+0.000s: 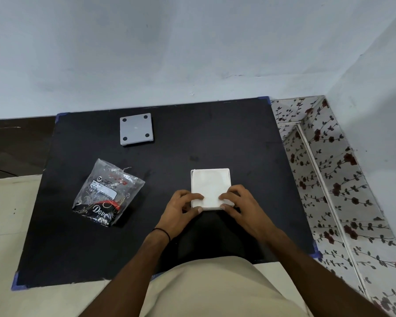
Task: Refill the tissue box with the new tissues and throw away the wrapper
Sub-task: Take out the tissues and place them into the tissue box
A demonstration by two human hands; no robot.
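White tissue stack (210, 187) sits at the near middle of the black mat (249, 145). My left hand (181, 209) and right hand (240, 207) pinch its near corners, thumbs under, fingers on top. Wrapper (108, 193) lies empty left of the stack; grey base plate (136, 129) beyond, feet up. Keep edges square, lift level, avoid fanning sheets.
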